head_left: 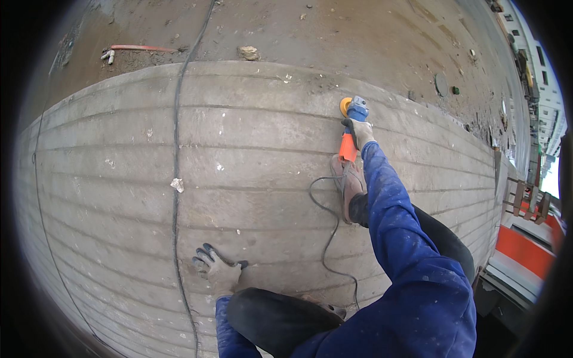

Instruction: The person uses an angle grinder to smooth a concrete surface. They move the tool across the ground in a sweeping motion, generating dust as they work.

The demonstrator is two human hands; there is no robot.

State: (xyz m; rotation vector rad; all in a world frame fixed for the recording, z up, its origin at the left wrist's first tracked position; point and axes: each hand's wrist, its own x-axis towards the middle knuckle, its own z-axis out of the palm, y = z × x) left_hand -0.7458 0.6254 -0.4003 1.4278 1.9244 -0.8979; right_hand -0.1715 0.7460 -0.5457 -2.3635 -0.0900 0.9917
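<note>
My right hand (362, 132), in a pale work glove, is closed round the body of an angle grinder (348, 147) with a blue head and an orange rear part. Its yellow disc (345, 107) points to the left, near the far edge of the grey concrete steps (262, 134). A thin dark power cord (328, 238) curls back from the tool toward me. Lower down, my left hand (219, 269), gloved with dark fingertips, lies flat on a step with its fingers spread. It holds nothing.
A thick dark cable (176, 149) runs across the steps, left of my left hand. Another thin line (40, 203) lies farther left. Beyond the steps is wet muddy ground (334, 36) with a stone (249, 53) and a red pipe (143, 48). My shoe (349, 185) stands behind the grinder.
</note>
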